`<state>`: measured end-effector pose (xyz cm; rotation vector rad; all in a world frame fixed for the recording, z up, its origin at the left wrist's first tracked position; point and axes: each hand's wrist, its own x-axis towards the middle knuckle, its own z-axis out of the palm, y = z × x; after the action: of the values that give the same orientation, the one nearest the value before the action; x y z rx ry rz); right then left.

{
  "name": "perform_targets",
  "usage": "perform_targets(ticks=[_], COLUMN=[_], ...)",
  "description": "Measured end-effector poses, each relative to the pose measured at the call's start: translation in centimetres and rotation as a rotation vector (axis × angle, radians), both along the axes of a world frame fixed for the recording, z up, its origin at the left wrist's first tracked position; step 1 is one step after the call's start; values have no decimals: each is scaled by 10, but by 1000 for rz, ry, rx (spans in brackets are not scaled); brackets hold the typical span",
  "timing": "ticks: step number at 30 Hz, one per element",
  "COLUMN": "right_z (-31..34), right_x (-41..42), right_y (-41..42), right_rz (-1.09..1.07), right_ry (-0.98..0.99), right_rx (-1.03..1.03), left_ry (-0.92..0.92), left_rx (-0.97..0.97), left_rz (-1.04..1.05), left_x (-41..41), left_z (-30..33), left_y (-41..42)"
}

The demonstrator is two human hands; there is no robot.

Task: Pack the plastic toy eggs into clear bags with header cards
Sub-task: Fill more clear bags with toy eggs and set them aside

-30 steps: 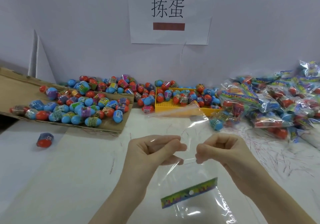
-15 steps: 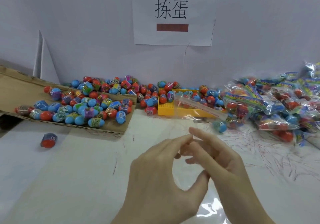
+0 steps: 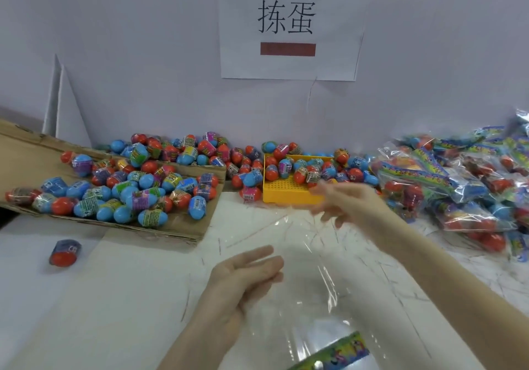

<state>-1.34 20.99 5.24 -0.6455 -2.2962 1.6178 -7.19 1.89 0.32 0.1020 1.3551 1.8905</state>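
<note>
A clear bag (image 3: pixel 303 258) lies loosely crumpled over the white table, its colourful header card (image 3: pixel 335 354) at the bottom edge of the view. My left hand (image 3: pixel 246 275) is at the bag's left edge with fingers nearly straight, touching the film. My right hand (image 3: pixel 343 201) is blurred, fingers spread and holding nothing, stretched out over the bag's far end, just in front of the yellow tray (image 3: pixel 286 193) of red and blue toy eggs (image 3: pixel 300 169). More eggs (image 3: pixel 128 189) lie heaped on a cardboard sheet (image 3: pixel 25 155) at the left.
Filled bags (image 3: pixel 458 186) are piled at the right against the wall. One lone egg (image 3: pixel 64 252) lies on the table at the left. A paper sign (image 3: pixel 287 26) hangs on the wall behind. Pen marks cover the tabletop (image 3: pixel 114 298).
Both hands pinched the bag's mouth together, then parted. My right hand has let go and moved forward toward the yellow tray; my left hand has straightened its fingers.
</note>
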Motion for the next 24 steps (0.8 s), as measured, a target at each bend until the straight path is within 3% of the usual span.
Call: perform_targets(ticks=[3, 5, 7, 10, 12, 14, 16, 20, 24], right_z=[-14, -22, -26, -26, -22, -10, 5, 20, 25], right_x=[-42, -62, -73, -78, -72, -60, -48, -26, -3], right_y=[50, 71, 81, 77, 68, 50, 26, -15, -40], right_rz=[-399, -416, -394, -422, -442, -377, -267, -68, 267], right_ry=[-112, -322, -491, -451, -184, 182, 375, 375, 318], right_rx=[651, 892, 869, 874, 889, 741, 626, 463, 253], left_ry=[8, 32, 75, 124, 148, 177, 196, 222, 274], left_rx=[-5, -19, -27, -7, -10, -20, -22, -24, -27], left_rz=[36, 44, 47, 40, 34, 27, 36, 60, 70], left_x=[0, -1, -1, 0, 0, 1, 1, 4, 4], left_z=[-5, -5, -4, -3, -3, -5, -6, -5, -2], left_y=[5, 6, 5, 4, 3, 3, 3, 3, 2])
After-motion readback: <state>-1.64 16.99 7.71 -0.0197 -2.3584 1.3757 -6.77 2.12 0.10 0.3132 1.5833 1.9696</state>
